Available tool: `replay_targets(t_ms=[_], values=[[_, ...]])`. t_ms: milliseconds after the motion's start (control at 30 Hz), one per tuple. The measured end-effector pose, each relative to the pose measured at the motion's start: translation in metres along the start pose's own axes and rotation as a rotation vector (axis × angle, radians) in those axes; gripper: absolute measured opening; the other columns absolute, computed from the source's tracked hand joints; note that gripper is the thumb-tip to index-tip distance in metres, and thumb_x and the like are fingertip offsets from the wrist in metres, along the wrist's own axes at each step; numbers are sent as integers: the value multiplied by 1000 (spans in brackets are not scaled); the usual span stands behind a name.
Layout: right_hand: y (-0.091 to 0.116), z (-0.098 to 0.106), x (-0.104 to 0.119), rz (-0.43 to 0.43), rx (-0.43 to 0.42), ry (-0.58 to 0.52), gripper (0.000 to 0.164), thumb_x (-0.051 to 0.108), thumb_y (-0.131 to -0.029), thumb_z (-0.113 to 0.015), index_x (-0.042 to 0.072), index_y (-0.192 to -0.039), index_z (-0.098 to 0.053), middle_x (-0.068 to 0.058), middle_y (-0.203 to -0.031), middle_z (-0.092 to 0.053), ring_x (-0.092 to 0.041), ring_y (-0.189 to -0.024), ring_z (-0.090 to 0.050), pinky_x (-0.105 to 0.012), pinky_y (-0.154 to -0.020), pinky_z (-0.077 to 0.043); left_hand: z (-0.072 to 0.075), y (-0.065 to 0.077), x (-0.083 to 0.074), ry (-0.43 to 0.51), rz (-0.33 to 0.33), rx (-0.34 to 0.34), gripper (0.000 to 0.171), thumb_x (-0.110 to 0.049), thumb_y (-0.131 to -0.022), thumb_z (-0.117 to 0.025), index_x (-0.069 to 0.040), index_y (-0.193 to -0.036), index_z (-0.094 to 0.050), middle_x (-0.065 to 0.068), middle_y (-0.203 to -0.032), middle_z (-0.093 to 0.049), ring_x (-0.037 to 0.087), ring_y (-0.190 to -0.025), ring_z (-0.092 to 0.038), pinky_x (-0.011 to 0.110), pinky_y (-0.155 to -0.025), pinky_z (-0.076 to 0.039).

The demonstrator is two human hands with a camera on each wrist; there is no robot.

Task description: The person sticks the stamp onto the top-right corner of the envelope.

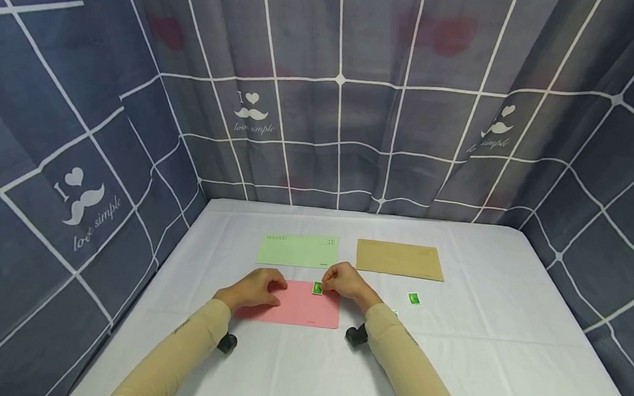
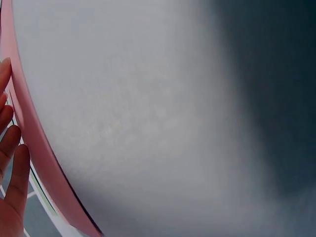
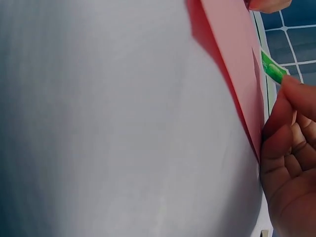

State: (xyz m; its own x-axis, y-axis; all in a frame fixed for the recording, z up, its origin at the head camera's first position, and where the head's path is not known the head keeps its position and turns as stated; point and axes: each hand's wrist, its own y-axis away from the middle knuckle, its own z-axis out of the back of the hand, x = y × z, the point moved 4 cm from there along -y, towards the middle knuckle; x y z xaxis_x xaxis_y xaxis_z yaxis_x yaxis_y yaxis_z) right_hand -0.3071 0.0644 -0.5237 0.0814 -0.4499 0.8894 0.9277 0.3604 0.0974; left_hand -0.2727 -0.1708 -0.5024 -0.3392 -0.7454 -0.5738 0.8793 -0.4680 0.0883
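Observation:
A pink envelope (image 1: 296, 306) lies on the white table in front of the person. Between thumb and fingertips the right hand (image 1: 345, 280) pinches a small green stamp (image 1: 317, 288), held over the envelope's upper right corner. In the right wrist view the stamp (image 3: 273, 67) is tilted, its far corner close to the pink paper. The left hand (image 1: 255, 290) rests on the envelope's left part, thumb and fingers spread apart. Its fingers (image 2: 19, 168) lie along the pink paper in the left wrist view.
Behind the pink envelope lie a green envelope (image 1: 298, 251) and a brown envelope (image 1: 399, 260). Another green stamp (image 1: 413, 298) is on the table to the right. A further stamp (image 1: 394, 312) is mostly hidden by the right sleeve. Dark checked curtains (image 1: 303, 96) surround the table.

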Motion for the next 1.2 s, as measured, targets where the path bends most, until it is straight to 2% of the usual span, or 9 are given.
replay_targets(t_ms=[200,633,833,1200], values=[[1,-1,4,20,-33,100,9,5,-82,-79,4,-77,-71,2,-70,-64,-10,-64,-51,-21,-54,-41,0,-1,0,4,-3,4,36,-11,-78,-85,-9,-111,-71,6,-119,-68,27,-120,-59,47,-107,-47],[0,-6,8,54,-60,215,13,3,-80,-79,5,-71,-70,2,-68,-61,-11,-68,-52,-22,-60,-43,-1,1,-2,1,20,8,35,-11,-78,-85,-10,-111,-71,5,-119,-68,26,-120,-59,47,-107,-46],[-1,-10,9,80,-60,249,15,1,-79,-79,5,-68,-69,2,-66,-61,-11,-66,-52,-21,-58,-43,-1,1,-1,10,32,3,36,-10,-77,-86,-11,-110,-72,4,-118,-68,25,-119,-59,46,-107,-47],[-1,-11,11,77,-75,287,16,1,-77,-79,7,-67,-68,3,-64,-61,-11,-63,-52,-20,-55,-42,0,1,-1,19,19,1,36,-9,-77,-86,-9,-110,-71,5,-118,-68,26,-118,-60,47,-106,-47]])
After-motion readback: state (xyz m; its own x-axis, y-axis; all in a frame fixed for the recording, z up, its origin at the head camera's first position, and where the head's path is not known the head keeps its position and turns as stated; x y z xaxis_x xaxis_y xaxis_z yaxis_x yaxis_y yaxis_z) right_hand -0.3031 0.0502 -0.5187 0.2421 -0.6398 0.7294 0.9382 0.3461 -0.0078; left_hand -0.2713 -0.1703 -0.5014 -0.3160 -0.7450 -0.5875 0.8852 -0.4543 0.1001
